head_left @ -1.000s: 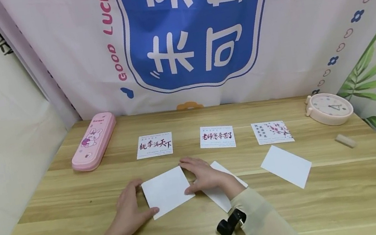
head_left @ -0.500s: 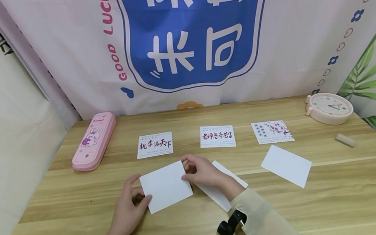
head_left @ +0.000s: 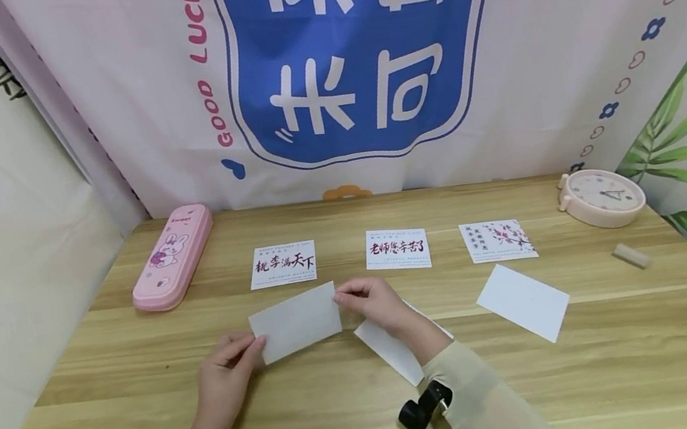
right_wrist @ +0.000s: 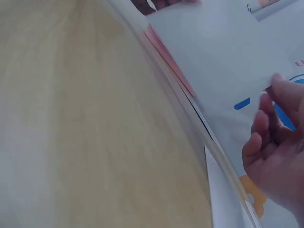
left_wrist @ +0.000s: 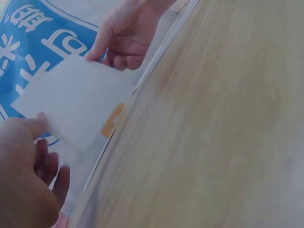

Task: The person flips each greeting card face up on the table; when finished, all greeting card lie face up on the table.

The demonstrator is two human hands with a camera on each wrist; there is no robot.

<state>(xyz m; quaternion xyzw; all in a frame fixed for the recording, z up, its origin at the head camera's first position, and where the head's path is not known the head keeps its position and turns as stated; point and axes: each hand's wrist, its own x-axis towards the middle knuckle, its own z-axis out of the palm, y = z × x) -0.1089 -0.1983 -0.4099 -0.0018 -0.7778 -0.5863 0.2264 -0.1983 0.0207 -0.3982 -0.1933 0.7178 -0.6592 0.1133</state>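
Observation:
Between both hands a blank white card [head_left: 297, 324] is tilted up off the wooden table. My left hand [head_left: 229, 376] pinches its left edge between thumb and fingers. The right hand [head_left: 384, 308] pinches the card's upper right corner. In the left wrist view the same card [left_wrist: 71, 97] spans from one hand to the other, its pale side showing. Partly beneath the right hand and forearm lies a second blank card [head_left: 390, 350]. Further right, a third blank card [head_left: 523, 303] rests flat at a slant. What is on the far side of the held card is hidden.
Along the back stand out three printed cards: a left one [head_left: 283, 264], a middle one [head_left: 396, 249] and a right one [head_left: 498, 241]. A pink pencil case [head_left: 172, 258] lies at the back left. A round clock [head_left: 603, 198] and a small eraser-like block [head_left: 631, 256] are at the right.
Both hands have lifted the card from near the table and tipped it more upright. My right hand has shifted slightly up and to the right. The other cards have stayed put.

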